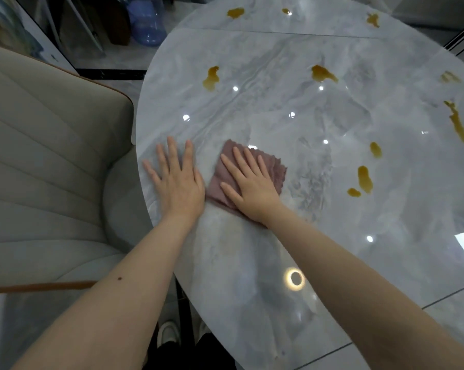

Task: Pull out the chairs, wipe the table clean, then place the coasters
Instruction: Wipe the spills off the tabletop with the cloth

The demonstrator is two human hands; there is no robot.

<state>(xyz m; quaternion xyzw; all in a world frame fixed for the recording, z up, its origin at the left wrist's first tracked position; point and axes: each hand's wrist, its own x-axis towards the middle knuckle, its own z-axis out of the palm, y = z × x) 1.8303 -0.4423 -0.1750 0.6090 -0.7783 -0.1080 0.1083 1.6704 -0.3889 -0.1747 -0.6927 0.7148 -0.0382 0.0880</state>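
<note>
Moderate indoor light, ceiling lamps mirrored as bright glare spots on the glossy table (pixel 252 263), wide-angle bending at edges, corners soft, perhaps slightly motion-blurred.

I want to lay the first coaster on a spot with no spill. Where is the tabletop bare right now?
Bare marble lies near the person, behind the right hand on the cloth, along the near table edge. Another bare strip runs left of the nearest left spill, above the left hand. The right and far sides are crowded with amber spills.

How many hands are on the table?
2. The left hand lies flat on the table near its edge; the right hand presses the pink cloth just beside it.
</note>
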